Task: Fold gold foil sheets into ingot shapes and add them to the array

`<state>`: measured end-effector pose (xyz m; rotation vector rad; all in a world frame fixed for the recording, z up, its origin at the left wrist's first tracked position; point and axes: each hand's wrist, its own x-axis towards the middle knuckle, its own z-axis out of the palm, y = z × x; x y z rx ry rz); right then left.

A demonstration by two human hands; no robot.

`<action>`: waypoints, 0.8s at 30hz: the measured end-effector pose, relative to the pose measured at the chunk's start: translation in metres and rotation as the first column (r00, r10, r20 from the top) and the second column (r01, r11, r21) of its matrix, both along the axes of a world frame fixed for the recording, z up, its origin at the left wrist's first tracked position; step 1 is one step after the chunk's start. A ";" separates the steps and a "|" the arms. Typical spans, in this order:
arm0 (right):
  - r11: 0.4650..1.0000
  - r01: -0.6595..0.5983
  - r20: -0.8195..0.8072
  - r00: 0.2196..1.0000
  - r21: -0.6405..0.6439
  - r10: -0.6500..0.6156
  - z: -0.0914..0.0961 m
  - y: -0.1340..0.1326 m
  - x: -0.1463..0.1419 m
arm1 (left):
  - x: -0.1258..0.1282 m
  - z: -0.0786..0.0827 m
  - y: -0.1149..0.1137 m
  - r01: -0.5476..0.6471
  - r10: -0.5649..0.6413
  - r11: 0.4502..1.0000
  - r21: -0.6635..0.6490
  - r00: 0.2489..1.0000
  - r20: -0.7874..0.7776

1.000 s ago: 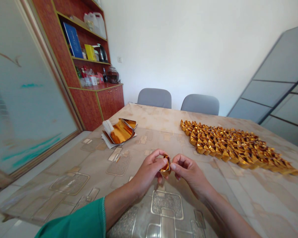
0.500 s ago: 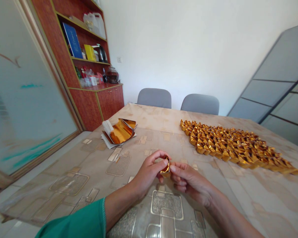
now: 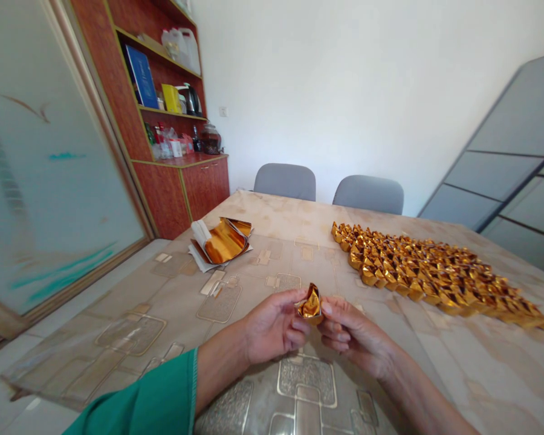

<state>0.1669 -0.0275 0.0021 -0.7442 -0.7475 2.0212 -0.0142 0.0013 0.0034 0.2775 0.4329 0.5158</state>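
Note:
A small gold foil paper ingot point(image 3: 310, 304) is held between my two hands above the table, its hollow side facing up. My left hand point(image 3: 274, 326) pinches its left end with thumb and fingers. At the right end, my right hand point(image 3: 351, 329) grips it between thumb and forefinger, the other fingers curled below. To the right lie many folded gold paper ingots point(image 3: 430, 269) packed in rows. A stack of gold foil paper sheets point(image 3: 226, 241) with white backing rests further off on the left.
A patterned cover lies over the table point(image 3: 263, 275). Two grey chairs point(image 3: 284, 181) stand at its far side against the white wall. A red-brown cabinet point(image 3: 163, 190) with bottles and a kettle is at the back left, beside a frosted glass door point(image 3: 58, 157).
My left thumb has come out of the foil ingot's hollow and now pinches its end. The ingot's inside shows more fully. The view has shifted slightly.

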 end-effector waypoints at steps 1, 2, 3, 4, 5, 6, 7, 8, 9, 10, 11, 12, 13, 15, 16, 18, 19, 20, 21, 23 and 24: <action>1.000 -0.009 0.003 1.000 0.011 0.009 0.000 0.000 0.001 | 0.000 0.001 -0.001 -0.007 0.008 0.999 -0.043 0.999 0.037; 0.999 -0.021 0.008 1.000 0.024 0.021 0.001 0.001 0.002 | 0.000 0.002 -0.002 -0.020 0.025 0.997 -0.080 0.998 0.064; 0.999 -0.034 0.014 0.999 0.039 0.034 0.001 0.001 0.002 | 0.000 0.003 -0.002 -0.037 0.046 0.993 -0.111 0.995 0.083; 0.997 -0.049 0.020 0.999 0.055 0.048 0.002 0.001 0.003 | 0.001 0.003 -0.003 -0.049 0.063 0.990 -0.135 0.993 0.096; 0.995 -0.067 0.028 0.997 0.070 0.065 0.003 0.001 0.003 | 0.001 0.003 -0.004 -0.057 0.073 0.987 -0.149 0.992 0.104; 0.993 -0.085 0.036 0.996 0.082 0.082 0.004 0.001 0.003 | 0.001 0.002 -0.004 -0.063 0.080 0.986 -0.155 0.991 0.107; 0.991 -0.099 0.044 0.994 0.091 0.096 0.004 0.001 0.004 | 0.002 0.001 -0.004 -0.071 0.088 0.985 -0.156 0.990 0.108; 0.989 -0.110 0.052 0.993 0.097 0.105 0.004 0.001 0.004 | 0.002 0.000 -0.005 -0.081 0.098 0.985 -0.154 0.989 0.110; 0.988 -0.116 0.061 0.992 0.099 0.110 0.003 0.001 0.004 | 0.002 -0.001 -0.005 -0.087 0.105 0.985 -0.152 0.988 0.113; 0.988 -0.118 0.070 0.991 0.099 0.111 0.003 0.001 0.005 | 0.002 -0.001 -0.005 -0.092 0.110 0.984 -0.150 0.987 0.116; 0.988 -0.119 0.078 0.991 0.098 0.111 0.002 0.002 0.005 | 0.003 -0.002 -0.006 -0.096 0.114 0.984 -0.148 0.986 0.119; 0.988 -0.120 0.084 0.990 0.100 0.112 0.001 0.002 0.006 | 0.003 -0.001 -0.007 -0.096 0.114 0.985 -0.143 0.986 0.123; 0.987 -0.123 0.089 0.990 0.106 0.114 0.001 0.002 0.006 | 0.003 -0.001 -0.008 -0.092 0.110 0.986 -0.137 0.986 0.126; 0.984 -0.133 0.098 0.988 0.115 0.122 0.000 0.002 0.007 | 0.003 0.000 -0.009 -0.072 0.089 0.989 -0.130 0.987 0.131; 0.984 -0.135 0.103 0.987 0.118 0.123 0.000 0.002 0.007 | 0.004 0.000 -0.009 -0.059 0.077 0.989 -0.133 0.988 0.134; 0.984 -0.137 0.119 0.985 0.114 0.123 0.000 0.002 0.009 | 0.004 0.000 -0.009 -0.033 0.052 0.990 -0.140 0.990 0.132; 0.984 -0.137 0.128 0.984 0.110 0.122 -0.001 0.003 0.009 | 0.004 0.000 -0.008 -0.028 0.046 0.989 -0.143 0.991 0.127; 0.984 -0.140 0.137 0.983 0.107 0.124 -0.001 0.003 0.010 | 0.004 0.000 -0.008 -0.030 0.047 0.989 -0.144 0.992 0.118; 0.984 -0.145 0.144 0.981 0.103 0.130 -0.002 0.003 0.011 | 0.004 0.000 -0.008 -0.039 0.054 0.989 -0.145 0.993 0.106; 0.983 -0.157 0.154 0.978 0.099 0.141 -0.002 0.004 0.012 | 0.004 0.000 -0.008 -0.067 0.080 0.986 -0.150 0.993 0.082; 0.982 -0.163 0.155 0.977 0.099 0.147 -0.002 0.004 0.012 | 0.004 0.000 -0.008 -0.078 0.091 0.985 -0.155 0.993 0.078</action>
